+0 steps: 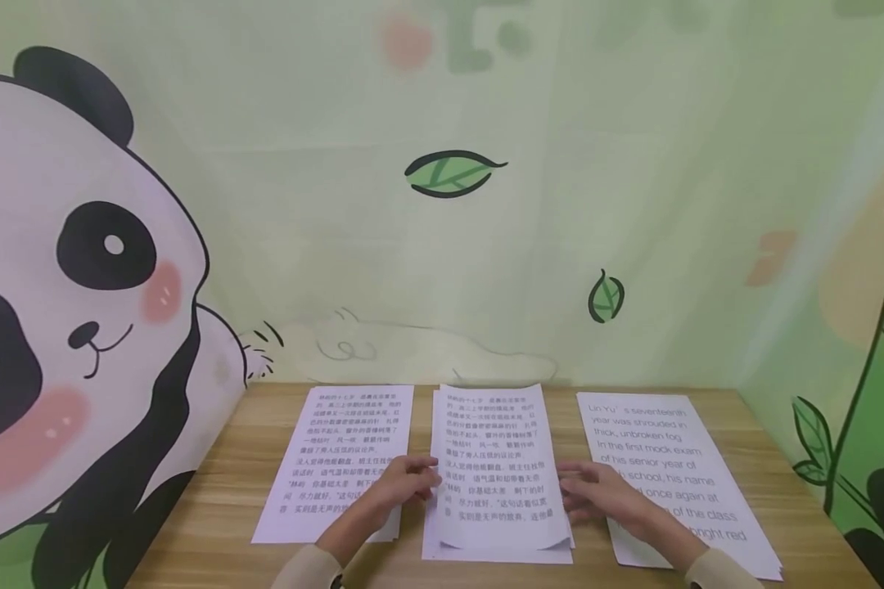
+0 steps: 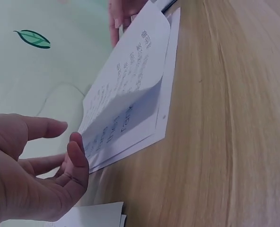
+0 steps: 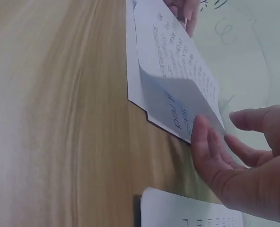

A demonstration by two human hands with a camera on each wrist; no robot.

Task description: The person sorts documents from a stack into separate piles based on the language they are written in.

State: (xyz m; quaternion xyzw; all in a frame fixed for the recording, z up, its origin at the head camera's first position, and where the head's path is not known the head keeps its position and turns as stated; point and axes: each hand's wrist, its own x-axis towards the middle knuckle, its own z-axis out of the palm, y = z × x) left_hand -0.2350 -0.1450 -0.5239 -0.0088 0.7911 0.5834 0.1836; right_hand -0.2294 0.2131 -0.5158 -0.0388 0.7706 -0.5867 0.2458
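Three stacks of printed paper lie side by side on a wooden table (image 1: 221, 491). The top sheet (image 1: 493, 458) of the middle stack (image 1: 497, 558) is raised and bowed between my hands. My left hand (image 1: 405, 478) is at its left edge, with the thumb (image 2: 76, 158) touching the paper and the fingers stretched out. At the right edge my right hand (image 1: 593, 489) does the same, its thumb (image 3: 201, 146) against the sheet (image 3: 178, 71). The near end of the sheet (image 2: 130, 80) curls up off the pages beneath.
A stack with Chinese print (image 1: 346, 442) lies under my left forearm. A stack with large English print (image 1: 656, 458) lies under my right forearm, reaching the table's front right. A wall with panda and leaf drawings closes the table's back and sides.
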